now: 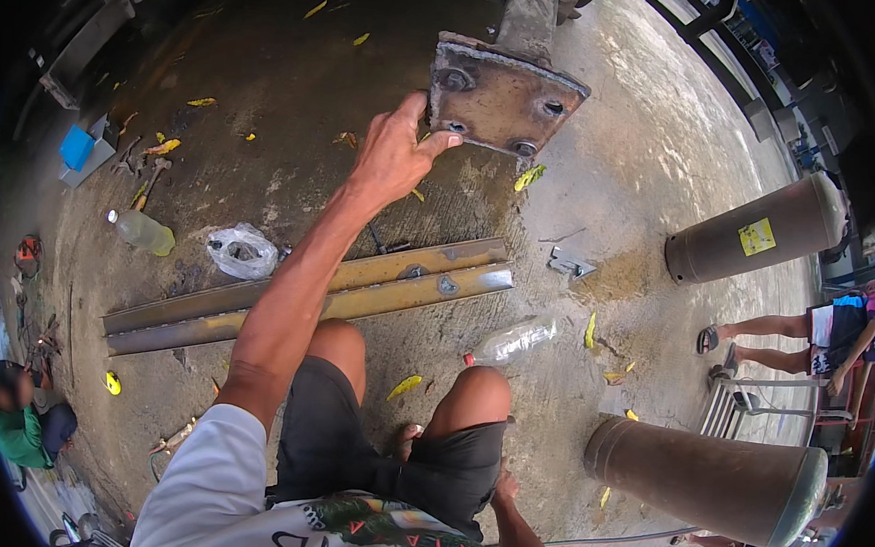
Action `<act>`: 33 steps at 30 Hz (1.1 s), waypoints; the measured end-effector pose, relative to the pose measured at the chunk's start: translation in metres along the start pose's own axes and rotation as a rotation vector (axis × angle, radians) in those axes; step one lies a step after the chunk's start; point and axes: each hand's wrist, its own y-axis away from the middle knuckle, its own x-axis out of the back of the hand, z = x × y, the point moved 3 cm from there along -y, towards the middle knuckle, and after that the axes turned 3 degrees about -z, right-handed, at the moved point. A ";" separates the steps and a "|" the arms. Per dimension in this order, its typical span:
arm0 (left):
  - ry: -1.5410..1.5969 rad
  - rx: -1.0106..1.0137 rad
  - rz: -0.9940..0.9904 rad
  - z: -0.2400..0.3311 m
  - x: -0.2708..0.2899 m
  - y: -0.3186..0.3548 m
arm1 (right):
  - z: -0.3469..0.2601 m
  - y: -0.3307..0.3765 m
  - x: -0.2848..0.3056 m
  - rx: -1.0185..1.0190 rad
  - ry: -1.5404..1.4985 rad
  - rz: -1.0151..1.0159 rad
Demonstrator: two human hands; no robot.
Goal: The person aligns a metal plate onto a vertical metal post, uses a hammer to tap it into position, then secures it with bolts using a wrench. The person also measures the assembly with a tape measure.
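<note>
My left hand (393, 152) reaches far forward and grips the near left corner of a rusty square steel plate (498, 105). Its thumb lies on the plate's face, beside a bolt hole, and the other fingers go round the edge. The plate has holes near its corners and is fixed to the end of a thick metal beam (529, 18). Low beside my right leg hangs my right hand (508, 486), its fingers mostly hidden. Under my left forearm, two long steel angle bars (416, 289) lie on the concrete.
A clear plastic bottle (516, 340) lies by my knee. To the left are a bottle of yellowish liquid (141, 231), a plastic bag (243, 251) and a hammer (153, 182). Two large gas cylinders (756, 231) lie right. A person (28, 419) crouches left; another (804, 334) stands right.
</note>
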 end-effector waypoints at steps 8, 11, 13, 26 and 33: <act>-0.038 -0.054 0.004 0.010 -0.004 0.000 | 0.035 -0.030 -0.090 -0.078 -0.119 -0.003; -0.061 -0.049 -0.011 0.016 -0.001 -0.001 | 0.004 -0.032 -0.098 -0.003 -0.175 -0.018; -0.057 -0.061 -0.007 0.017 0.002 0.003 | -0.011 -0.033 -0.099 0.009 -0.208 -0.019; -0.060 -0.105 -0.052 0.001 0.002 -0.001 | -0.042 -0.028 -0.089 0.017 -0.330 -0.016; 0.000 -0.150 -0.033 -0.003 0.006 0.001 | -0.052 -0.034 -0.068 0.036 -0.372 -0.016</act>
